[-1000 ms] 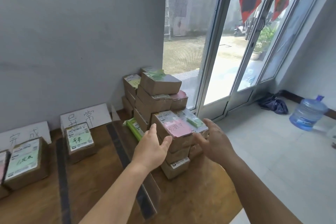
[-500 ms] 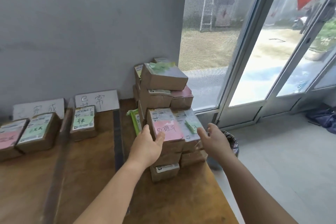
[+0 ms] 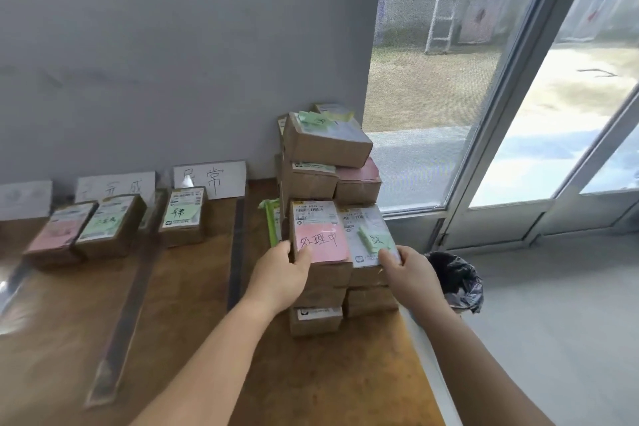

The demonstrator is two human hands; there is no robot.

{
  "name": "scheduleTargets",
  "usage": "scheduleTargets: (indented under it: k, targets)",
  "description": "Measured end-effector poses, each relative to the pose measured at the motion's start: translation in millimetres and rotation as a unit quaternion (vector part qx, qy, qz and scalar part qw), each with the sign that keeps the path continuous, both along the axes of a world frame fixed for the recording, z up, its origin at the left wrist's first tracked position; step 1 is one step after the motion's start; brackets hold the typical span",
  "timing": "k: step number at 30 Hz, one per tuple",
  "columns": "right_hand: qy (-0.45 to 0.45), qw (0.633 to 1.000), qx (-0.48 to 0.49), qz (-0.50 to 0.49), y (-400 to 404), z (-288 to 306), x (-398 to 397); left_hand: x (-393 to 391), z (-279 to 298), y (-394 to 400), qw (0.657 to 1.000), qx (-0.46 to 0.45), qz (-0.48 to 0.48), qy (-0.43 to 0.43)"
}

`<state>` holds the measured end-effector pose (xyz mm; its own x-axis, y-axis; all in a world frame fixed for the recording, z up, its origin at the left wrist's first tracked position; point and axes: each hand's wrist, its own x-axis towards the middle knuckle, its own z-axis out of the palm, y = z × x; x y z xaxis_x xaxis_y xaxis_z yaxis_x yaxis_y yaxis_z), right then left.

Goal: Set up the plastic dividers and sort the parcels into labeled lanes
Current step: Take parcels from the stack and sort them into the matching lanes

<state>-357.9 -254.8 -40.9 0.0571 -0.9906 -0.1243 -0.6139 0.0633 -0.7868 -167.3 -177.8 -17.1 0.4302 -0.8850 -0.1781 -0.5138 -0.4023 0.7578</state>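
A pile of brown cardboard parcels (image 3: 325, 145) stands at the right end of the wooden table (image 3: 345, 373). On the near stacks lie a parcel with a pink note (image 3: 323, 235) and, beside it, a parcel with a green note (image 3: 366, 235). My left hand (image 3: 281, 275) grips the pink-note parcel at its near left corner, thumb on top. My right hand (image 3: 411, 273) holds the green-note parcel at its near right corner. Clear plastic dividers (image 3: 237, 245) (image 3: 128, 308) split the table into lanes.
White handwritten signs (image 3: 211, 178) (image 3: 116, 187) lean on the grey wall behind the lanes. Sorted parcels (image 3: 181, 214) (image 3: 109, 225) (image 3: 58, 232) lie in the left lanes. A bin with a black bag (image 3: 456, 280) stands off the table's right edge, by the glass doors.
Both hands have moved forward from just short of the two top parcels and closed on their near corners. The view has tilted down and swung left.
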Motion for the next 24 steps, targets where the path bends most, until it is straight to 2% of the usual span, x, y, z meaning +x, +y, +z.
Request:
scheduleTargets:
  k: [8,19,24]
  targets:
    - [-0.054,0.998,-0.013,-0.033,14,-1,-3,-6,3,21,0.995,-0.083,0.037,0.038]
    - [-0.156,0.984,-0.006,-0.091,28,2,3,-10,-6,48,0.990,-0.105,0.058,0.076]
    - [-0.168,0.978,-0.028,-0.116,35,8,7,-14,-6,60,0.986,-0.134,0.063,0.082]
